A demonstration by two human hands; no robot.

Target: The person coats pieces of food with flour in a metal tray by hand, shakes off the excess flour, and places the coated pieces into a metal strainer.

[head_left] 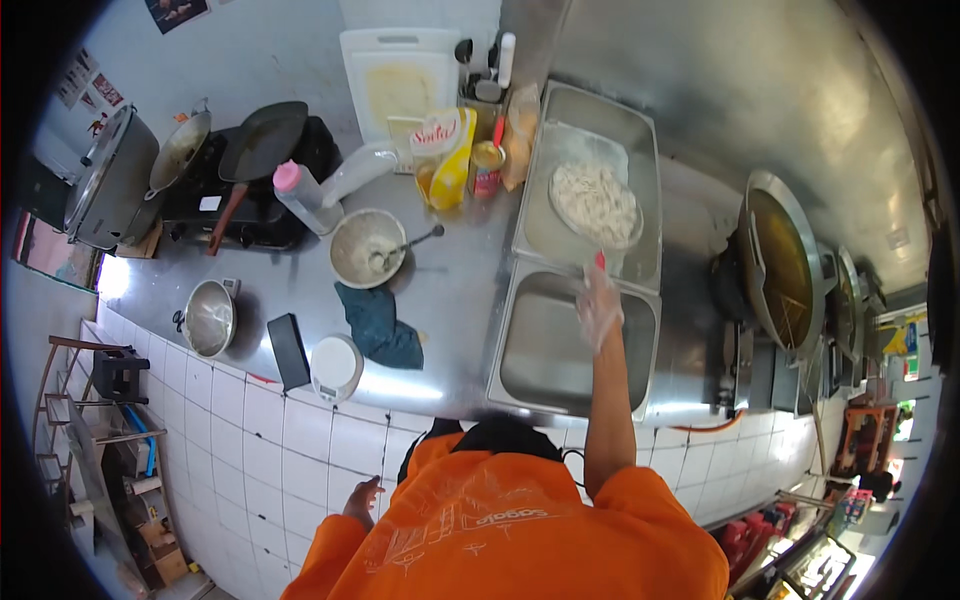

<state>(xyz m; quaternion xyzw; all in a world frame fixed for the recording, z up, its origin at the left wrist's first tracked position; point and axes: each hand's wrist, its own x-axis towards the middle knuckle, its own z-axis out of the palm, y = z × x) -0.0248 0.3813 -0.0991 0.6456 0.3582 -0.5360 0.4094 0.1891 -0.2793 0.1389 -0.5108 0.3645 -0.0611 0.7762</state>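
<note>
My right hand [600, 305], in a clear glove, grips a red-tipped handle [600, 260] at the near end of a steel tray [532, 230]. The handle appears joined to an oval vessel, perhaps a strainer, holding pale, floury pieces [592, 203]. A second steel tray [540, 355] sits beneath my right forearm. My left hand [362, 497] is bare and low beside my body, below the counter edge, with loosely curled fingers apart and nothing visible in them.
Left on the counter [270, 290] are bowls [350, 240], a white scale [336, 365], a dark cloth [385, 335], bottles [305, 200] and a black stove [290, 225] with pans. A large wok [780, 260] of oil stands right. A white board [400, 70] leans behind.
</note>
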